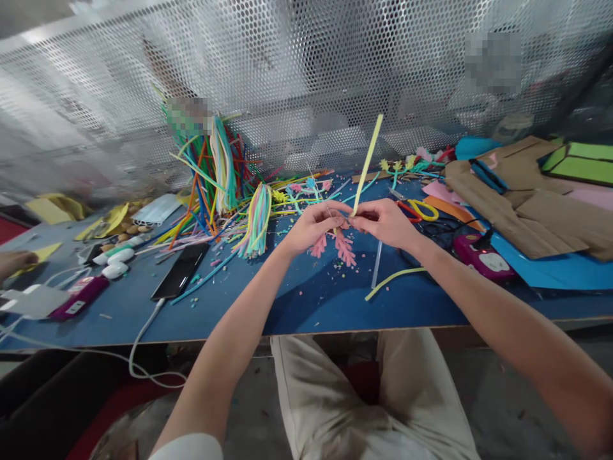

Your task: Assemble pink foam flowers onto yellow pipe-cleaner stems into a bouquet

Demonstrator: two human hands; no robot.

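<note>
Over the blue table my left hand and my right hand meet, fingers pinched together. Both grip a pale yellow pipe cleaner that rises up and to the right from between them. Pink fuzzy pieces hang below my fingers. I cannot tell which hand holds the pink pieces.
A pile of coloured pipe cleaners lies at the back left. A black phone and white cable sit left. Yellow scissors, cardboard sheets and a purple device lie right. Another person's hand shows at far left.
</note>
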